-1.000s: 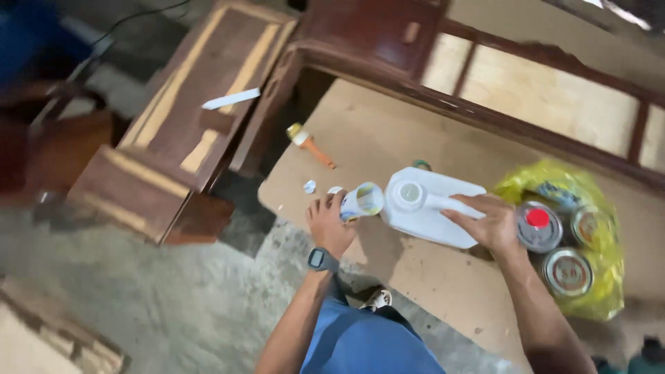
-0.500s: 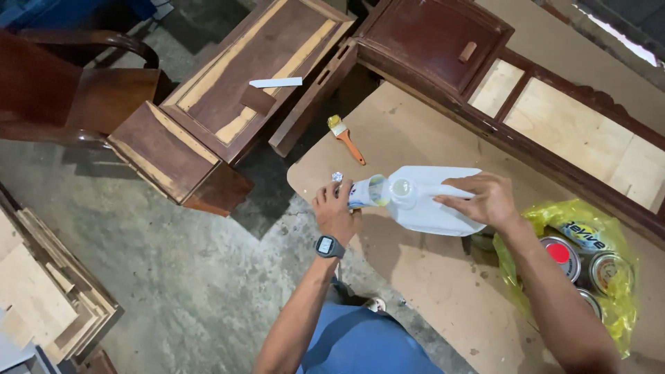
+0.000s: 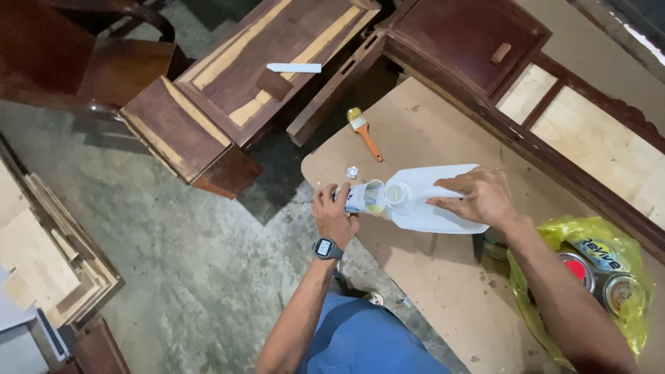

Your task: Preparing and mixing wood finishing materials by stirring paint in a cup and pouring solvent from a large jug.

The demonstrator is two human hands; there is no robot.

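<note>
Beside left grip (image 3: 334,215)'s can (image 3: 365,197); jug (image 3: 433,199).

Looking down on a tan board (image 3: 443,277) serving as a worktop, with the left hand (image 3: 334,213) gripping a small tin can (image 3: 364,197) tilted toward the open mouth of a white plastic jug (image 3: 433,201) lying on its side, and the right hand (image 3: 479,197) pressing flat on that jug. Lying farther up the board, an orange-handled paintbrush (image 3: 365,133) and a small crumpled bit of foil (image 3: 352,172). Sitting at the right edge, a yellow plastic bag (image 3: 589,277) holding round cans, with dark wooden furniture parts (image 3: 228,90) standing beyond on the concrete floor (image 3: 180,263).
</note>
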